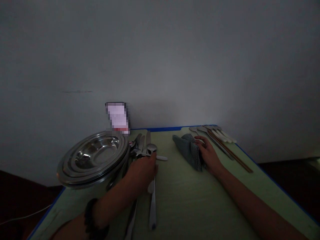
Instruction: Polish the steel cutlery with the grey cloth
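Observation:
My left hand (143, 170) reaches over a loose pile of metal cutlery (143, 146) beside a steel bowl (93, 158). Its fingers curl down onto the spoons, and what they grip is hidden. One long utensil (153, 208) lies under the hand and points toward me. My right hand (208, 155) rests flat on a grey cloth (188, 148), fingers spread over its near edge. A dark bead bracelet (91, 218) circles my left wrist.
A pale green table (185, 200) with a blue edge stands against a grey wall. Several spoons and brown chopsticks (230, 150) lie in a row at the far right. A blurred upright card (117, 116) stands behind the bowl. The room is dim.

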Available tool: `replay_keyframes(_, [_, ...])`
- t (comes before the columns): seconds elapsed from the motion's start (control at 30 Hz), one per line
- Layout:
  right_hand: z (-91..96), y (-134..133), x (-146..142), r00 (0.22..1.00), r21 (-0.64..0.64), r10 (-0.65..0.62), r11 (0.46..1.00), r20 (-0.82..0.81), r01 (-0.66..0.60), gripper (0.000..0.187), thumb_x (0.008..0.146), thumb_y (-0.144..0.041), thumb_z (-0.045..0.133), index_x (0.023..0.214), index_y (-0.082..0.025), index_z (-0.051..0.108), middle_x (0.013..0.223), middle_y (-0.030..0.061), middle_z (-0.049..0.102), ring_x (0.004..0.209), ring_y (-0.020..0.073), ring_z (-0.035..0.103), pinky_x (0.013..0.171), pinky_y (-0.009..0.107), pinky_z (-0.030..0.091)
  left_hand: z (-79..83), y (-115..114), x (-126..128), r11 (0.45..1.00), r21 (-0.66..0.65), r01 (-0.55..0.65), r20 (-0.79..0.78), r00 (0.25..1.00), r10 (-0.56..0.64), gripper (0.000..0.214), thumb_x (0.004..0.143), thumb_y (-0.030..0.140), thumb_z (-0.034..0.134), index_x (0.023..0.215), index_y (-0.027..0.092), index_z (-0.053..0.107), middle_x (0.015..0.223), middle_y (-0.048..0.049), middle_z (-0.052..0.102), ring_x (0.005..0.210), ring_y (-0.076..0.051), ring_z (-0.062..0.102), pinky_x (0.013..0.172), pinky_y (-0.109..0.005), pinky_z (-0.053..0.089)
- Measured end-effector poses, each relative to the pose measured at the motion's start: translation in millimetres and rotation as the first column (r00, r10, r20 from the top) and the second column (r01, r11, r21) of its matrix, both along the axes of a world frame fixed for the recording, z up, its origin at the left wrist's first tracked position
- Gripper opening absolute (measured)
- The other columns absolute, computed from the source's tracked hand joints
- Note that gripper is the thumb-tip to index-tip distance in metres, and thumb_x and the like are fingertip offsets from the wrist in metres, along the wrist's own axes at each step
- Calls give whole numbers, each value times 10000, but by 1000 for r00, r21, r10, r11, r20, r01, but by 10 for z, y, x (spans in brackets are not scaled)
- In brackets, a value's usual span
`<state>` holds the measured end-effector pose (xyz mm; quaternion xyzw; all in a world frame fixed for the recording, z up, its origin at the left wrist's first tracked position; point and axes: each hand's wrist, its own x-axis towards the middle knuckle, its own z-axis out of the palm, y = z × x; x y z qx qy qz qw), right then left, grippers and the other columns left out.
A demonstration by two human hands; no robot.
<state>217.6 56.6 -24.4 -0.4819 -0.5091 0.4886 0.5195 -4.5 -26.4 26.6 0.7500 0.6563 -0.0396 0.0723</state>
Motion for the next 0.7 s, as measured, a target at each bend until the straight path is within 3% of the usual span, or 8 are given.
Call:
replay_keyframes(0.23, [14, -13, 8, 998, -11, 54, 998, -25, -54, 357, 653, -357, 603, 974, -251, 489, 913, 10, 650, 767, 175, 606, 656, 290, 457, 46, -9, -1, 1000, 19, 11, 63, 998, -12, 220, 823, 164, 412, 1023, 163, 505, 868, -112, 684, 752, -255, 660, 624, -329, 474])
replay_keyframes(0.37, [-18, 32, 33, 987, -62, 52, 996, -152, -63, 347, 630, -305, 623, 961, -239, 540, 912, 12, 668, 770, 181, 628, 691, 306, 480, 53, -20, 21, 991, 135, 20, 288, 956, -58, 153, 809, 189, 437, 945, 205, 506, 760, -28, 660, 671, -188, 632, 575, -265, 425])
replay_keyframes(0.47, [-51, 79, 56, 972, -97, 7, 995, -236, -30, 324, 626, -279, 597, 946, -234, 568, 869, 9, 676, 758, 188, 635, 674, 314, 488, -39, -19, 64, 972, 234, -6, 520, 846, -120, 141, 819, 194, 414, 946, 211, 474, 643, 30, 606, 567, -139, 583, 536, -231, 395])
replay_keyframes(0.53, [-59, 95, 63, 970, -85, 21, 995, -241, -43, 317, 614, -251, 577, 930, -233, 577, 871, 10, 674, 768, 193, 633, 668, 317, 490, -134, -4, 89, 971, 239, -24, 674, 724, -148, 144, 838, 203, 385, 973, 212, 436, 607, 56, 574, 531, -117, 552, 521, -210, 393])
replay_keyframes(0.63, [-43, 77, 54, 977, -32, 79, 996, -197, -87, 363, 606, -207, 542, 968, -227, 562, 916, 21, 663, 818, 193, 625, 704, 317, 483, -258, 32, 106, 983, 155, -100, 812, 580, -69, 123, 849, 232, 381, 968, 208, 405, 590, 70, 550, 549, -112, 546, 524, -196, 401])
replay_keyframes(0.7, [-22, 41, 39, 989, 21, 105, 994, -108, -103, 439, 630, -194, 526, 1067, -236, 515, 952, 28, 651, 843, 186, 617, 728, 315, 474, -297, 49, 105, 979, 122, -160, 849, 527, -19, 112, 856, 257, 377, 945, 206, 423, 603, 65, 540, 573, -115, 547, 531, -199, 407])
